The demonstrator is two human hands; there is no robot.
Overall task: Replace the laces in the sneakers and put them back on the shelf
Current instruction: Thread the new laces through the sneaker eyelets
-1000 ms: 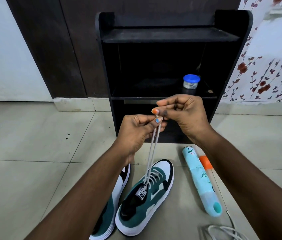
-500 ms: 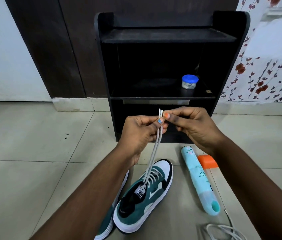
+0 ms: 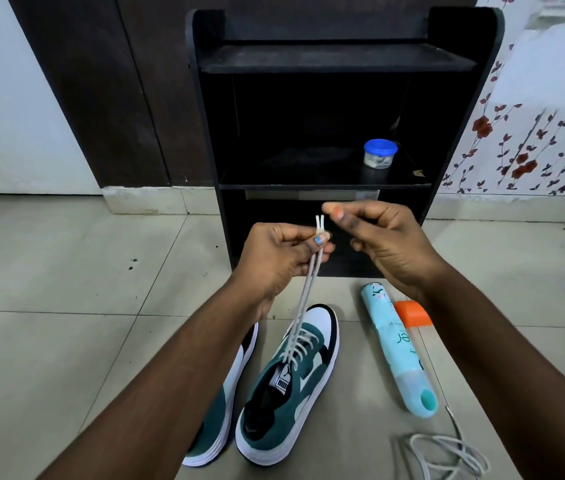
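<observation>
Two sneakers sit on the tiled floor below the hands, the left sneaker (image 3: 225, 403) mostly hidden under the left forearm, the right sneaker (image 3: 291, 386) just beside it, toes aimed at the black shelf unit (image 3: 336, 57). From the right sneaker's top eyelets both strands of the white lace (image 3: 303, 299) rise nearly straight up, leaning a little toward the shelf, into the left hand (image 3: 281, 254), which pinches them together just under their tips, so the aglets stick up side by side. Just to the right, the right hand (image 3: 388, 240) hovers with thumb and forefinger pressed together but holding nothing that I can make out; it is apart from the lace ends by a small gap. That gap is what counts: the tips lie directly left of the right fingertips (image 3: 338, 213), so the right hand is best placed to take one strand. Farther right lie a light-blue spray bottle (image 3: 395, 348), an orange cap (image 3: 411, 313) and a loose lace (image 3: 447, 455).
</observation>
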